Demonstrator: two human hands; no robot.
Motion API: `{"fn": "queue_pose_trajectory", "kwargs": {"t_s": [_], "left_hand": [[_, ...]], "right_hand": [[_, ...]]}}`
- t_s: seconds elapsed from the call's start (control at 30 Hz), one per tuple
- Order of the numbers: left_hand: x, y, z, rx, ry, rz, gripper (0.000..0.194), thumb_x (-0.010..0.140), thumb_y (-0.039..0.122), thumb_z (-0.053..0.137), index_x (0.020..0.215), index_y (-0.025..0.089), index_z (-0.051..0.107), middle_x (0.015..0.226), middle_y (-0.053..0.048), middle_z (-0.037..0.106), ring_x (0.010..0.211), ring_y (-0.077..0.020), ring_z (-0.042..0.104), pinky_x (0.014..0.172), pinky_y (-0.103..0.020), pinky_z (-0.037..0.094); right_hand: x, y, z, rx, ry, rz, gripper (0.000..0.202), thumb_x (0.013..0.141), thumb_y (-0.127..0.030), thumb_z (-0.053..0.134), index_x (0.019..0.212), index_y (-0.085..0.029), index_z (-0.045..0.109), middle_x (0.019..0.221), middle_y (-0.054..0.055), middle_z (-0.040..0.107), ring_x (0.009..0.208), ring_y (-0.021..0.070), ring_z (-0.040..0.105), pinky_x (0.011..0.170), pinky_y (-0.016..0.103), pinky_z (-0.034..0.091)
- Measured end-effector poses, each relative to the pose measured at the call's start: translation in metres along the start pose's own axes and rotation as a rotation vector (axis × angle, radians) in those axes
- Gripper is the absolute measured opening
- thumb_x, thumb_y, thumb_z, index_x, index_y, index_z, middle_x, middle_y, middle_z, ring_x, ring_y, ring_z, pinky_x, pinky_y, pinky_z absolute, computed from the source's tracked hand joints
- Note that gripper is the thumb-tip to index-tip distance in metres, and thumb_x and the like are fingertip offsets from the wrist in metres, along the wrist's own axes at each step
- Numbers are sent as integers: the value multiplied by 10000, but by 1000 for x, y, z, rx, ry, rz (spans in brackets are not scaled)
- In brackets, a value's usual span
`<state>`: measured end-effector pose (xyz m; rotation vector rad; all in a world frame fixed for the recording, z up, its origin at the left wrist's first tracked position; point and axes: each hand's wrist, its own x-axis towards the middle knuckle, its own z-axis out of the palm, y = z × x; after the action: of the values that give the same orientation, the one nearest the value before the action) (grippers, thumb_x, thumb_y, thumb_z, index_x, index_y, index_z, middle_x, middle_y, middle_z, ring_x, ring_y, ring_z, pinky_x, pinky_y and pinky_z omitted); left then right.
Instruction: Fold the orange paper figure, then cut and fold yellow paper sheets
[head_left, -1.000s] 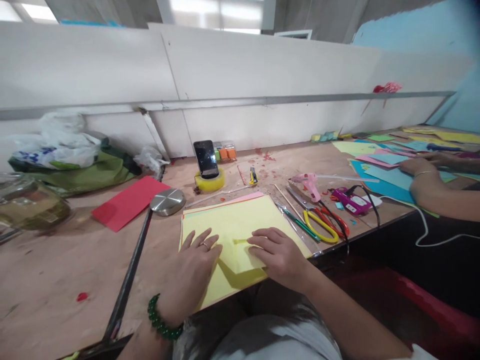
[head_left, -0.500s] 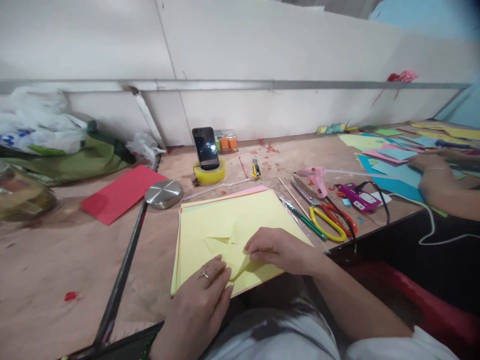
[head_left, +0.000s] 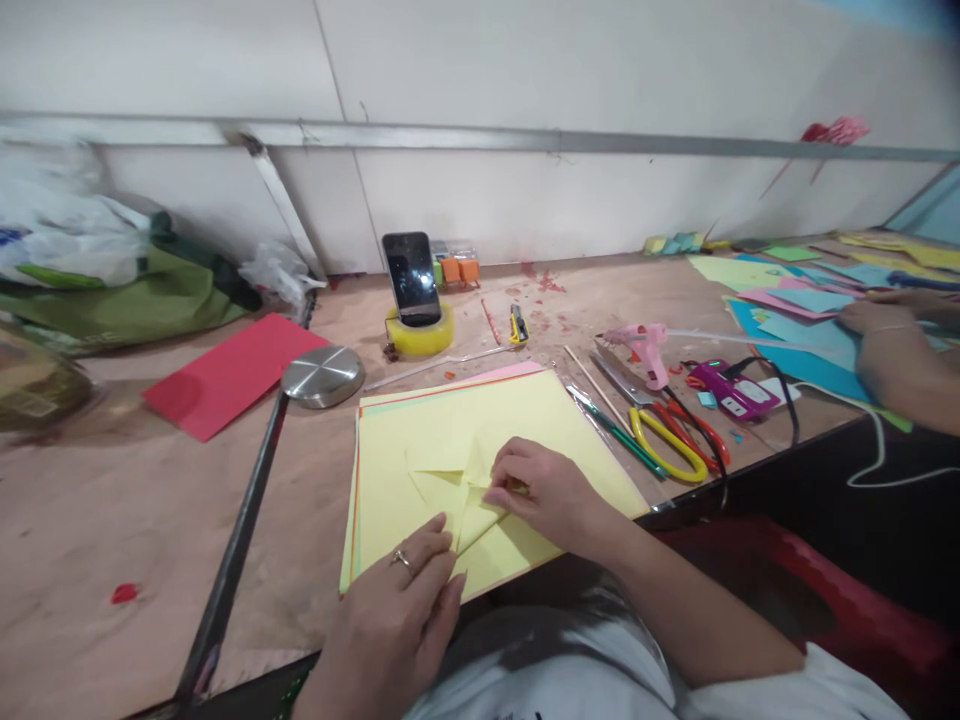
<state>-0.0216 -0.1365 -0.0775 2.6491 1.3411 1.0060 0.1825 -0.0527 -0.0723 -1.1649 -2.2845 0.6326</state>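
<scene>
A folded piece of yellow paper (head_left: pixel 475 512) lies on a stack of coloured sheets (head_left: pixel 420 420), whose top sheet is also yellow. My right hand (head_left: pixel 553 496) pinches a flap of the folded paper between thumb and fingers. Stretched out over the stack's near left part, my left hand (head_left: pixel 397 605), with a ring on one finger, touches the folded paper's lower left with its fingertips. Since both papers are the same yellow, some of the folded piece's edges are hard to make out.
Right of the stack lie a green pen (head_left: pixel 622 435), scissors (head_left: pixel 667 445), a pink glue gun (head_left: pixel 646 352) and a purple power adapter (head_left: pixel 733 390). Behind stands a phone (head_left: pixel 411 278) in a tape roll (head_left: pixel 426 335). A metal disc (head_left: pixel 324 376) and red paper (head_left: pixel 225 380) lie left. Another person's hand (head_left: pixel 889 325) is far right.
My right hand has moved slightly up with the flap, which now lies further over the folded paper. My left hand stays nearly in place. The camera view has shifted a little.
</scene>
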Motion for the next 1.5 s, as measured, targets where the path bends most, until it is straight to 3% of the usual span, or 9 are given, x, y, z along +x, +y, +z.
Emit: {"fn": "queue_pose_trajectory", "kwargs": {"t_s": [0.1,0.27,0.57,1.5], "left_hand": [[-1,-1,0,35,-21,-17,197,926,165,425,1033,165,591,979,-123,737,915,-229,729,701,-306,631],[-6,-1,3,87,-48,42,268,916,137,435,1117,143,612,1007,-119,726,1031,-247,691,762,-326,625],[-4,3,0,177,-55,115,292,929,111,388,1056,122,650,1025,-160,719,1053,-271,681,764,-342,625],[-5,1,2,138,-66,91,297,884,120,424,1077,115,650,1050,-176,714,1019,-286,690,720,-379,634]], "right_hand": [[0,1,0,23,-3,-8,149,806,-145,712,710,-185,606,798,0,609,699,120,588,625,223,455],[-1,3,2,36,11,-11,141,807,-151,717,721,-181,610,815,8,612,726,131,599,638,230,464],[-3,5,5,45,25,-11,141,811,-163,717,727,-189,607,821,6,611,734,132,598,645,235,474],[-5,3,8,-46,31,-11,135,848,-189,689,767,-187,581,858,17,605,769,142,572,663,244,453]]}}
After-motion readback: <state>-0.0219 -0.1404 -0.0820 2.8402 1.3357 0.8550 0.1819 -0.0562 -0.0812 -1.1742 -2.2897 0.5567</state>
